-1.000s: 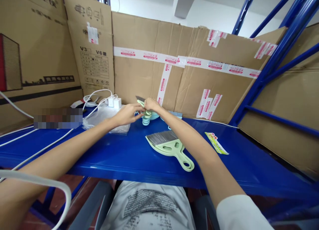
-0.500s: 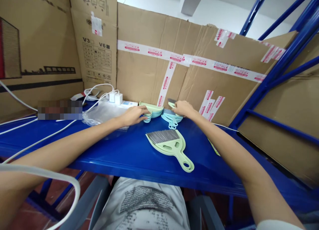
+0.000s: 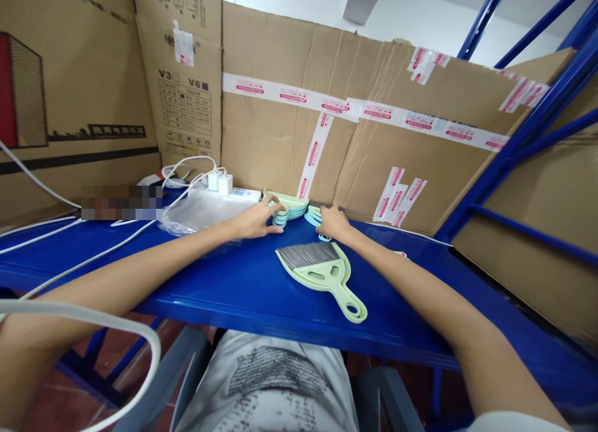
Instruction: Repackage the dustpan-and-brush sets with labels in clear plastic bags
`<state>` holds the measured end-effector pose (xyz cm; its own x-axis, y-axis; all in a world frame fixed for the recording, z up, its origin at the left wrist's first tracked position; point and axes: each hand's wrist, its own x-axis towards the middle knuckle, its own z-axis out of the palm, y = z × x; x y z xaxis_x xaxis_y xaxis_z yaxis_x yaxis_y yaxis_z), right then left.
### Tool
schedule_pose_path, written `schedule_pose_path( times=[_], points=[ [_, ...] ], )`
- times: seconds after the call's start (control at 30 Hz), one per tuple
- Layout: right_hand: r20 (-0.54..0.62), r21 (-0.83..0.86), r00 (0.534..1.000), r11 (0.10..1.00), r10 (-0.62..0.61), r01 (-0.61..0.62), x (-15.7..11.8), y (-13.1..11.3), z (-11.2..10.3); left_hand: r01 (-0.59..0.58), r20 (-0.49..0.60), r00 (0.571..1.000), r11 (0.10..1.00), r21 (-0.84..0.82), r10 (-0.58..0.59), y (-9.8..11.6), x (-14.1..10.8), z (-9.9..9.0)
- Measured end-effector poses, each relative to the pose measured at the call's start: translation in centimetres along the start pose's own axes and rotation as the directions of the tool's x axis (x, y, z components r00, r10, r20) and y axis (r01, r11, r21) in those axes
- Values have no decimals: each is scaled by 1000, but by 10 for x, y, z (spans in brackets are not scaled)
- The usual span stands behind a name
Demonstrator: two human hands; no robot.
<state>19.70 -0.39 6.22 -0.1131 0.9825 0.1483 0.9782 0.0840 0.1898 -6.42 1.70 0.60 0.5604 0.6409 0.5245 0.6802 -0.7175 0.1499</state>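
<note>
My left hand is curled about the handle ends of a stack of dustpans, thumb low and fingertips on top. The top dustpan is pale green and those beneath are light blue. My right hand grips a light green hand brush lying on a pile of light blue brushes; hand and wrist hide much of that pile. Nearer me, a pale green dustpan lies flat with a matching grey-bristled brush nested in it, handles pointing to the lower right.
Clear plastic bags lie left of my left hand, beside a white power strip with chargers. White cables cross the left side of the blue table. Taped cardboard walls the back; a blue metal frame rises at right.
My right hand has lowered the green brush from a raised tilt onto the blue pile. My left hand's thumb and fingers have spread wider around the dustpan handles.
</note>
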Motion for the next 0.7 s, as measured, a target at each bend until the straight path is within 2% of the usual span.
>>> schedule_pose_path(
  times=[0.13,0.23,0.3,0.33,0.37,0.43,0.47,0.5,0.53,0.7],
  points=[
    [-46,8,999,1000,3,-3,-5,-5,0,48,31,998,999,5,-48,6,0,3],
    [-135,2,990,999,-39,40,-20,0,-12,60,43,997,998,28,-61,10,1,1],
    [-210,21,963,984,-168,177,-39,10,-25,64,42,997,995,81,-67,13,0,-3],
    [-214,57,937,954,-278,296,-50,17,-31,70,29,997,991,111,-74,15,0,-6],
    [-176,124,897,895,-406,429,-62,23,-37,78,9,997,988,137,-79,17,-1,-10],
    [-21,313,759,716,-651,623,-85,35,-45,93,-51,995,984,154,-86,22,-2,-19],
    [44,371,697,659,-716,654,-96,39,-47,97,-83,993,984,150,-86,25,-3,-24],
    [90,394,662,637,-744,662,-105,41,-47,98,-112,990,985,142,-82,27,-4,-28],
    [123,394,653,641,-747,659,-113,42,-47,97,-135,988,986,135,-79,29,-4,-32],
    [196,289,699,722,-687,629,-134,34,-43,98,-203,977,988,118,-73,32,-7,-40]
  ],
)
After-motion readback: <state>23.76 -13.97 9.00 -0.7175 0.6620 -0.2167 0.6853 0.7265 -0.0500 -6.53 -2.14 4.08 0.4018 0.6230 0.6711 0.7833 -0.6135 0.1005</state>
